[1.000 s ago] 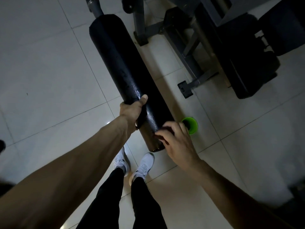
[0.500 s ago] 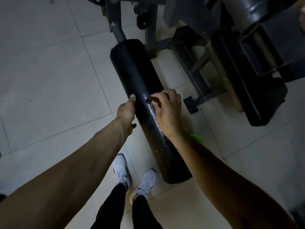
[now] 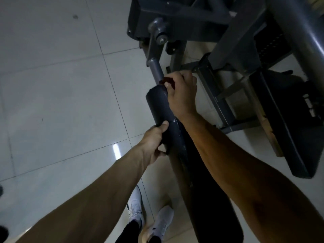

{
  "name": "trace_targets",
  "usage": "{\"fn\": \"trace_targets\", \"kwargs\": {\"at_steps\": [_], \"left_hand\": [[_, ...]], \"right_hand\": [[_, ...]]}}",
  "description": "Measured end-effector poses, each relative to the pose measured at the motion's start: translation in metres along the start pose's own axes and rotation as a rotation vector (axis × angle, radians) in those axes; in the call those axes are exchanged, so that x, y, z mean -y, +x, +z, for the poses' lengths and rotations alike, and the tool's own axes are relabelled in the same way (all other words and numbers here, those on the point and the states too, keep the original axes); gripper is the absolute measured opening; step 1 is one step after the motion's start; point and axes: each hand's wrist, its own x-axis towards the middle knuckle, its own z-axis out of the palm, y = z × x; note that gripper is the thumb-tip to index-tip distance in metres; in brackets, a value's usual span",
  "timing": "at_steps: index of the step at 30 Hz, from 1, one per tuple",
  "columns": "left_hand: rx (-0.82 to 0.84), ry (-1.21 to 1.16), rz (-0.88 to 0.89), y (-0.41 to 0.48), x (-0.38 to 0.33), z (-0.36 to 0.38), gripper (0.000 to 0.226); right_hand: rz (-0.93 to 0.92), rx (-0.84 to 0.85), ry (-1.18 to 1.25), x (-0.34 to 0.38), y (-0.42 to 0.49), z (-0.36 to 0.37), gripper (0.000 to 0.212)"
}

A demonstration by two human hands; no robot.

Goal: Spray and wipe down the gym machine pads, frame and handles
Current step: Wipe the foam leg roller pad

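A long black roller pad (image 3: 157, 104) runs from the machine's grey metal arm (image 3: 157, 69) down toward me; wet streaks show on its top. My left hand (image 3: 154, 141) grips the pad's left side about a third of the way along, thumb on top. At the pad's far end my right hand (image 3: 182, 95) pinches a small dark red cloth (image 3: 165, 81), held where the pad meets the arm. The right forearm lies over the nearer part of the pad and hides it.
The grey machine frame (image 3: 228, 41) with its braces fills the upper right, and a black base or pad (image 3: 289, 134) lies to the right on the floor. Pale floor tiles (image 3: 61, 102) spread to the left. My white shoes (image 3: 136, 207) stand below the pad.
My right hand has slid with the cloth from the pad's near end up to its far end. The left hand moved up the pad too. A green object on the floor is out of view.
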Motion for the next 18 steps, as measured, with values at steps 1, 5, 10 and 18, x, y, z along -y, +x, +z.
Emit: {"fn": "trace_targets", "kwargs": {"at_steps": [1,5,10,18], "left_hand": [[-0.008,-0.001,0.000,0.000,-0.001,-0.001,0.046],[-0.054,0.018,-0.012,-0.004,-0.008,0.002,0.049],[-0.090,0.075,0.007,-0.007,-0.014,0.012,0.039],[-0.063,0.006,-0.012,-0.011,-0.014,0.007,0.037]], "right_hand": [[-0.008,0.004,-0.004,0.003,0.010,0.004,0.018],[-0.044,0.055,-0.041,-0.003,-0.006,-0.005,0.024],[-0.137,0.151,-0.062,-0.025,-0.099,-0.048,0.030],[-0.031,0.019,-0.067,0.002,0.003,0.009,0.022]]}}
